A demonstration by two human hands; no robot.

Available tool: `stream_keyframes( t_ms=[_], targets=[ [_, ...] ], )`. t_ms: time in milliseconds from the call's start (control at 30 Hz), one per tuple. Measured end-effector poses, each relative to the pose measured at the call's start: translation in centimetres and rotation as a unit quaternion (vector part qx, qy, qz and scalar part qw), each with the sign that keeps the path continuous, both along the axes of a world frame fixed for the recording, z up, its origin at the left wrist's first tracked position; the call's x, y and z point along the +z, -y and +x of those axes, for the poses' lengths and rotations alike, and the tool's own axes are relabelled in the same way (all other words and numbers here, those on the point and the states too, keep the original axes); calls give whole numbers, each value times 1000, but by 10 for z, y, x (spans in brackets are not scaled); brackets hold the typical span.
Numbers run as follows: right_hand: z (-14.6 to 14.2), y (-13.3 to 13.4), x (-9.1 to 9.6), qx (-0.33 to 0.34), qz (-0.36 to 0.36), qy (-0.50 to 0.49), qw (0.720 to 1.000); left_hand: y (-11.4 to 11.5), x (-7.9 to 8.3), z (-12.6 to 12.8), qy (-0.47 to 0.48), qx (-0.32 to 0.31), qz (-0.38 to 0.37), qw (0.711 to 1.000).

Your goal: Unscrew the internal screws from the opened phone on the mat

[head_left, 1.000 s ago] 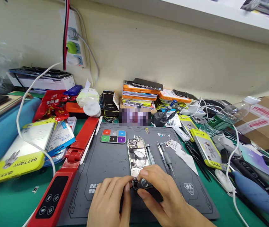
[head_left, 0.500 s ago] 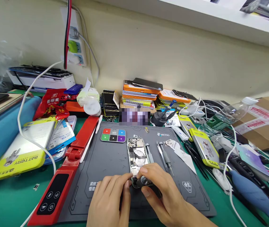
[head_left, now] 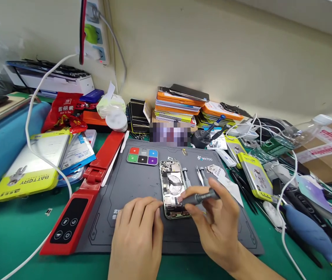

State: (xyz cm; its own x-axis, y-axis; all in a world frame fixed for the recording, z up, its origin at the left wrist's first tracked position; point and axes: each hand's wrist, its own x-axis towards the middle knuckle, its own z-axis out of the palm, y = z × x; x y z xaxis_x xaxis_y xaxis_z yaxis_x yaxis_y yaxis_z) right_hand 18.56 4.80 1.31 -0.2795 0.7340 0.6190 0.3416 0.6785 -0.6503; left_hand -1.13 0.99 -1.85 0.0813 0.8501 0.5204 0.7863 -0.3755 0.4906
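An opened phone (head_left: 170, 190) with its inner parts bare lies on the grey mat, its lower end toward me. My left hand (head_left: 138, 225) rests at the phone's lower left edge, fingers bent and close together, index fingertip against the frame. Thumb and fingers of my right hand (head_left: 218, 221) are wrapped round a grey screwdriver (head_left: 196, 198), held slanted, almost level, over the phone's lower right side. Its tip is hard to make out. Beside the phone lie another grey screwdriver (head_left: 186, 177) and tweezers (head_left: 199, 175), partly behind my right hand.
A small tray with coloured squares (head_left: 142, 156) sits left of the phone. A red folding lamp (head_left: 75, 212) lies along the mat's left edge. Boxed batteries (head_left: 255, 175), a blue air blower (head_left: 308, 233) and a plastic bottle (head_left: 288, 140) crowd the right. Stacked phones (head_left: 180, 103) stand behind.
My right hand has lifted from the phone's lower end and moved right, tipping the screwdriver from near upright to almost level. The left hand stays by the phone's edge. The camera view has shifted.
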Motion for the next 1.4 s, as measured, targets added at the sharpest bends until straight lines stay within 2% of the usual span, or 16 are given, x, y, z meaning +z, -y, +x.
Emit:
stream_keyframes(
  t_ms=[133,333,567,967,1167,1400],
  targets=[
    [-4,-8,-4,15,-25,5,1000,0,-2,0,-42,6,4,999],
    [-4,-7,-9,43,-53,26,997,1,-2,-2,-24,-1,-14,1000],
    [-5,-7,-8,42,-62,26,997,0,-1,-1,-24,-2,-9,1000],
    [-4,-11,-4,48,-28,77,995,-2,-5,-3,-37,-7,11,999],
    [-1,-4,0,56,-25,98,993,-3,-7,-5,-44,-8,21,999],
    [2,-4,2,80,0,86,993,-3,-7,-4,-25,-11,13,1000]
  ],
)
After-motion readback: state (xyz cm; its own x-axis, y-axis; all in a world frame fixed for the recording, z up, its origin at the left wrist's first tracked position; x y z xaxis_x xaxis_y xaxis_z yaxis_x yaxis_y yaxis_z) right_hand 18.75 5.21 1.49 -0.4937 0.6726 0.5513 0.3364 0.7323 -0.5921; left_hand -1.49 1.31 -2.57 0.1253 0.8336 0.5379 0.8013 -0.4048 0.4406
